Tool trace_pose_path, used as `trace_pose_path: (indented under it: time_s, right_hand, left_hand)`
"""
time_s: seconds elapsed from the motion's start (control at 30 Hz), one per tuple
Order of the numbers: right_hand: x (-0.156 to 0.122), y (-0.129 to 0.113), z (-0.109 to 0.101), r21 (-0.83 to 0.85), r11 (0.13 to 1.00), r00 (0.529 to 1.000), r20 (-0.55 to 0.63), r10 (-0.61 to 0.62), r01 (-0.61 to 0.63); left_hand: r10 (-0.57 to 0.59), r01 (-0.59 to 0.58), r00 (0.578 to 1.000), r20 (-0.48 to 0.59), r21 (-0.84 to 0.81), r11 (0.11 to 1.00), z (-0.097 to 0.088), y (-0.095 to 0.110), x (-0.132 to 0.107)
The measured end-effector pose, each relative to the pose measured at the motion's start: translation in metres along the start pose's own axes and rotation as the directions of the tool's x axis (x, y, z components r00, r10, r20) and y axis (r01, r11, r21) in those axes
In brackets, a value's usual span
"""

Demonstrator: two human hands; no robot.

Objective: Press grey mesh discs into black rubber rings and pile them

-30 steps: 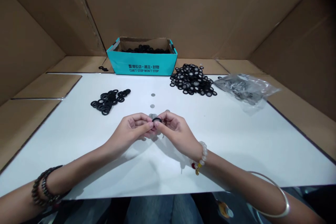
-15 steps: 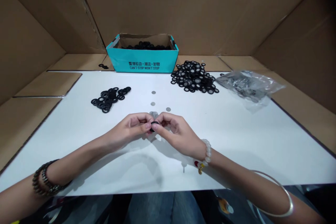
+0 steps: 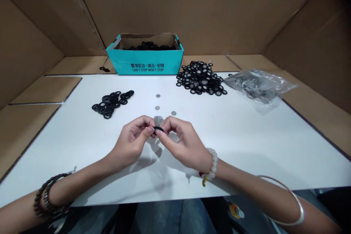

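My left hand (image 3: 131, 140) and my right hand (image 3: 182, 142) meet over the middle of the white table (image 3: 246, 142). Together they pinch one small black rubber ring (image 3: 158, 129) between thumbs and fingertips. Just beyond the ring lie a few small grey discs (image 3: 157, 108) on the table. A loose pile of plain black rings (image 3: 111, 100) sits to the left. A bigger pile of black rings with grey mesh centres (image 3: 201, 78) lies at the back right.
A teal cardboard box (image 3: 145, 62) holding more black rings stands at the back centre. A clear plastic bag (image 3: 257, 86) of parts lies at the right. Brown cardboard walls enclose the table on three sides.
Both hands stayed together on the ring and shifted slightly nearer to me. The view tilted a little, so the piles and box appear slightly higher.
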State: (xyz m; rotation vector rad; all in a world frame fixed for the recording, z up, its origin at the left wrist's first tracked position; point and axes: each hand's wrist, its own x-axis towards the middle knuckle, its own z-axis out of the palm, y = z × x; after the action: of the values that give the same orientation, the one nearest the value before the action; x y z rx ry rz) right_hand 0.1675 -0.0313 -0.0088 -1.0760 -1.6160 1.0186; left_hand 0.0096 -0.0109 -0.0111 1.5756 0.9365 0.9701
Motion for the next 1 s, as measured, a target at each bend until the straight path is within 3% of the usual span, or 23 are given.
trace_pose_path:
  time_s: [0.13, 0.2, 0.3, 0.43, 0.63, 0.83, 1.0]
  right_hand:
    - [-0.001, -0.002, 0.003, 0.000, 0.999, 0.999, -0.038, -0.033, 0.033]
    - [-0.001, -0.002, 0.002, 0.005, 1.000, 1.000, -0.010, -0.026, 0.026]
    - [0.001, 0.000, -0.002, 0.018, 1.000, 0.998, 0.059, 0.001, -0.002]
    - [0.005, 0.003, -0.009, 0.054, 0.994, 0.985, 0.150, 0.083, -0.092]
    - [0.013, 0.003, -0.019, 0.235, 0.912, 0.927, 0.256, 0.275, -0.336]
    - [0.010, 0.007, -0.010, 0.441, 0.805, 0.918, 0.172, 0.357, -0.396]
    - [0.009, 0.009, -0.003, 0.458, 0.820, 0.938, 0.108, 0.330, -0.342]
  left_hand:
    - [0.165, -0.136, 0.978, -0.131, 0.208, 0.969, 0.002, 0.001, -0.004]
    - [0.180, -0.138, 0.972, -0.151, 0.252, 0.958, 0.003, 0.002, -0.005]
    - [0.094, -0.057, 0.982, -0.163, 0.218, 0.974, 0.001, 0.004, -0.003]
    - [-0.121, 0.126, 0.987, -0.108, 0.039, 0.991, -0.003, 0.004, 0.004]
    - [-0.364, 0.358, 0.931, 0.012, -0.220, 0.907, -0.006, -0.002, 0.009]
    - [-0.455, 0.463, 0.884, 0.107, -0.343, 0.818, -0.005, -0.001, 0.006]
    - [-0.489, 0.505, 0.861, 0.139, -0.355, 0.787, -0.002, 0.001, 0.004]
